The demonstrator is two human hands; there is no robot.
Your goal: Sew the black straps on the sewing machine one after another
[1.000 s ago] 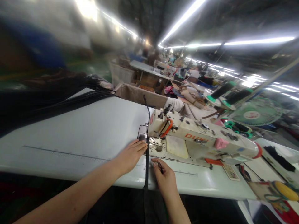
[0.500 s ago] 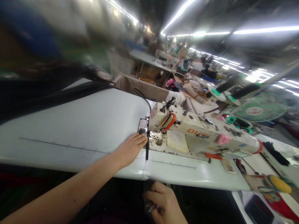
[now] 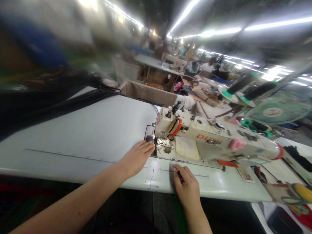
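My left hand (image 3: 139, 157) lies flat on the sewing table (image 3: 102, 126), fingers stretched out. Its fingertips rest beside the needle area of a white sewing machine (image 3: 181, 130), over the edge of a metal plate (image 3: 149, 132). A short end of black strip (image 3: 155, 150) shows just past those fingertips; the rest runs under the machine head. My right hand (image 3: 187, 183) is closed near the table's front edge, with something small and dark (image 3: 179, 176) partly hidden in its fingers. Between the hands lies a loose dark thread (image 3: 152, 179).
Long black strips (image 3: 60, 109) are heaped on the left. Behind the machine is a fabric-lined bin (image 3: 148, 92). Thread cones (image 3: 258, 91) and a green fan (image 3: 274, 112) stand at right. A printed ruler line (image 3: 73, 155) runs along the table front.
The black strip has moved away from me under the machine, leaving only a short end. My right hand has risen from below the table edge onto the tabletop. My left hand stays put.
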